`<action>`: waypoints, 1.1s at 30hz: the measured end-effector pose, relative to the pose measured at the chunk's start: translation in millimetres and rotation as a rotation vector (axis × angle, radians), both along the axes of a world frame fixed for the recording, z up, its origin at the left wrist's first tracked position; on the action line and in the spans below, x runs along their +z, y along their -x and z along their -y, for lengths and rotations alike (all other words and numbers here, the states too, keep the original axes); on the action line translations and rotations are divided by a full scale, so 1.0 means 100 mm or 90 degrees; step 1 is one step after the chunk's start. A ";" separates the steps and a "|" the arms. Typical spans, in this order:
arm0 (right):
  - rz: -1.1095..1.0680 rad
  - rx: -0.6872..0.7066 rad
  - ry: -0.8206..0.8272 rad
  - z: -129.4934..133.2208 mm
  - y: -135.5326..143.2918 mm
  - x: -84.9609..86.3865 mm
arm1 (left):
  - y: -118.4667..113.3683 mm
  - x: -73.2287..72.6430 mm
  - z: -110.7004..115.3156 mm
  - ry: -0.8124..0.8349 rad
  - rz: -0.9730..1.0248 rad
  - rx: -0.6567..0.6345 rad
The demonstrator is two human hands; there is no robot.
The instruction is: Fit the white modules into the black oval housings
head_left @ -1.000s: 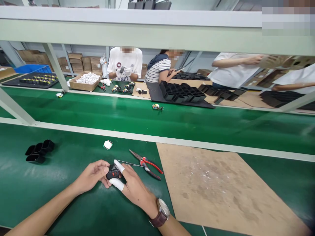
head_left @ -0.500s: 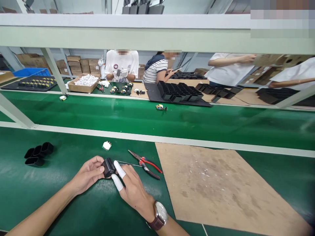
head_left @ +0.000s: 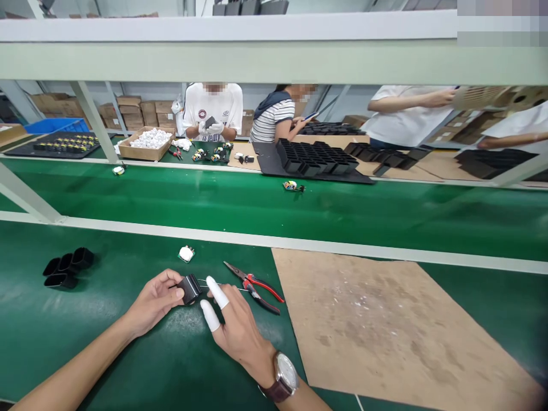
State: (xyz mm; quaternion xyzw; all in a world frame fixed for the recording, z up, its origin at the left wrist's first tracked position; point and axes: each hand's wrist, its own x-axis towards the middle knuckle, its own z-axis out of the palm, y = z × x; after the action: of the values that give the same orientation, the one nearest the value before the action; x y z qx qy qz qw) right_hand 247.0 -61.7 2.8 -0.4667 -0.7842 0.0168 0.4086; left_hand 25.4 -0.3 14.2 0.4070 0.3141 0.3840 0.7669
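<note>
My left hand (head_left: 156, 299) pinches a small black plastic housing (head_left: 190, 289) between thumb and fingers, above the green bench. Just right of it is my right hand (head_left: 237, 319), two fingers stretched out in white finger cots, apart from the housing. Nothing shows between those fingers, though the thumb side is partly hidden. A thin metal tool (head_left: 240, 288) lies behind the right hand, mostly covered by it. Beyond that rest long-nose pliers (head_left: 252, 285) with red and black handles. A small circuit board (head_left: 186, 254) with a white top sits farther back.
Several black housings (head_left: 60, 281) stand at left. A stained cardboard sheet (head_left: 377, 331) covers the bench at right. Past a white rail (head_left: 214, 236) runs a green belt (head_left: 192, 200) carrying a small board (head_left: 293, 186). Co-workers sit opposite behind a black housing tray (head_left: 317, 157).
My right hand has drawn back to the right, its fingertips leaving the housing. The housing has turned slightly in my left hand. Boards on the belt have shifted right.
</note>
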 end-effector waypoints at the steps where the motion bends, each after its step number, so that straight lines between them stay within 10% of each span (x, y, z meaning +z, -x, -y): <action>1: -0.007 -0.005 0.003 -0.01 -0.01 -0.01 | 0.00 0.00 0.00 -0.004 -0.005 0.004; 11: 0.122 0.024 0.011 -0.05 -0.01 -0.08 | 0.21 -0.02 -0.18 -0.191 -0.252 0.284; 19: 0.287 -0.144 0.098 -0.18 -0.22 -0.18 | 0.24 -0.15 -0.43 -0.367 -0.405 0.373; 33: 0.299 -0.217 0.071 -0.21 -0.32 -0.11 | -0.04 0.04 -1.98 -0.469 -0.648 0.467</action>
State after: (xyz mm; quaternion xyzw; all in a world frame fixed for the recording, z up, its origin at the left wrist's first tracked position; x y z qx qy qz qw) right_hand 278.5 -40.8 -8.6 -0.6048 -0.7653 -0.1175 0.1866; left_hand 29.5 198.0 18.4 0.6358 0.5986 0.4602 0.1606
